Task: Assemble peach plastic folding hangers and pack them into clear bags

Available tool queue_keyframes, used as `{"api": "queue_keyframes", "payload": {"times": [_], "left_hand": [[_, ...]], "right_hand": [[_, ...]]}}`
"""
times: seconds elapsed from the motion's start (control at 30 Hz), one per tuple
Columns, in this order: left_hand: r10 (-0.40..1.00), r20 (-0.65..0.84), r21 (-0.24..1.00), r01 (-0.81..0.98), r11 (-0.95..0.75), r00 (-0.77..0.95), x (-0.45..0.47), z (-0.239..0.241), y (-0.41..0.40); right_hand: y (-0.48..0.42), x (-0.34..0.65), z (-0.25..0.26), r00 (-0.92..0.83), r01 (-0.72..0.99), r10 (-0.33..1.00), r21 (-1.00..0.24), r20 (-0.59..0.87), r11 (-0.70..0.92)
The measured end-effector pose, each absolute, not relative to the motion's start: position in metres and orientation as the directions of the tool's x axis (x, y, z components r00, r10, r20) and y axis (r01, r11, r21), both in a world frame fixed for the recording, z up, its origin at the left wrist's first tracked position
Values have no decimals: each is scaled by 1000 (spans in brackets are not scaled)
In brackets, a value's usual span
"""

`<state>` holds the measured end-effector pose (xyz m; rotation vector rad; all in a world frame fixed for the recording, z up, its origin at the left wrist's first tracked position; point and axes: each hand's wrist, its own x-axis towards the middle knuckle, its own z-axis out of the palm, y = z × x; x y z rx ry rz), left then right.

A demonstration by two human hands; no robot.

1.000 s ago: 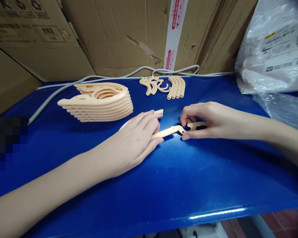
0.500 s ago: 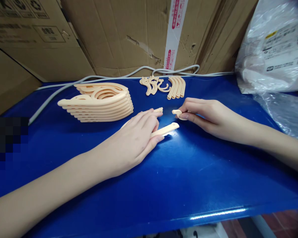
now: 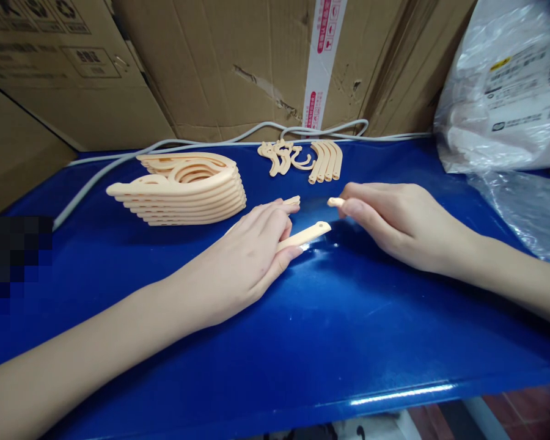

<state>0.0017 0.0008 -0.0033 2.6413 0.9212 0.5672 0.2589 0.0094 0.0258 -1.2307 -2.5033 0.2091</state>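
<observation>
1 gap now parts the bar (image 3: pixel 308 234), held over the surface (image 3: pixel 302 360) in the left hand (image 3: pixel 250 250), from what seems a hook (image 3: pixel 334 201), mostly hidden in the pinching grip of the right hand (image 3: pixel 410 223), whereas they met end to end earlier, leaving the pair unattached.

On your table (image 3: pixel 302 360), the hanger stack (image 3: pixel 183 200) lay left of and beyond your left hand (image 3: pixel 256 247); hooks (image 3: pixel 284 160) and then tubes (image 3: pixel 326 162) lay right of the stack, the cable (image 3: pixel 165 143) ran behind, with cardboard (image 3: pixel 201 67) behind that and the bag (image 3: pixel 504 91) at right
</observation>
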Motion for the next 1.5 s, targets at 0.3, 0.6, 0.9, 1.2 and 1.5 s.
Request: {"api": "queue_keyframes", "payload": {"times": [0.3,0.6,0.9,1.2,1.5], "left_hand": [[633,268,421,503,-755,726,2,0,-1],[629,270,418,500,-759,729,5,-1,1],[588,291,323,501,-803,755,2,-1,-1],[552,288,235,501,-833,783,3,0,0],[534,306,186,501,-845,788,2,-6,2]], "right_hand": [[5,254,25,-606,710,775,-319,178,628],[5,253,24,-599,662,792,-482,118,573],[5,250,20,-667,580,732,-520,139,627],[2,251,19,-708,593,680,-361,190,719],[1,256,10,-738,653,624,38,258,756]]}}
